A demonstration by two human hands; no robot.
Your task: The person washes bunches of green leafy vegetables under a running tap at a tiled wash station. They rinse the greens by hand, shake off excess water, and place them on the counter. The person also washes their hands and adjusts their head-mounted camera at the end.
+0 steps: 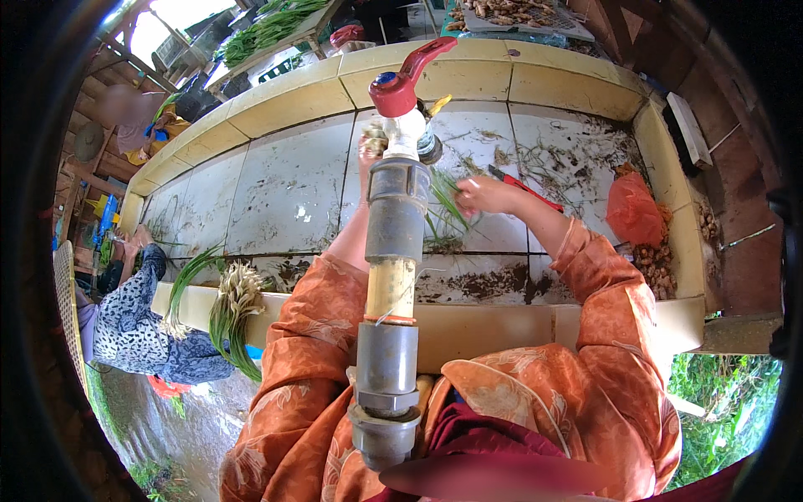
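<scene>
My left hand (367, 149), partly hidden behind the pipe and red-handled tap (394, 94), is closed around the pale root end of a bunch of green onions (375, 139). To the right of the pipe, my right hand (477, 196) is blurred at the long green leaves (446, 194); whether it grips them is unclear. A knife with a red handle (533, 192) lies on the white tiles just beyond my right wrist. More bunched green onions (238, 292) with pale roots hang over the basin's near edge, left of my left arm.
The tiled basin's yellow rim (288, 93) surrounds the muddy white tiles. A dark bottle (429, 145) stands behind the tap. An orange-red bag (632, 210) and ginger-like roots (654, 270) lie at right. A co-worker in patterned clothing (141, 326) is at left. Greens (270, 31) lie on a table beyond.
</scene>
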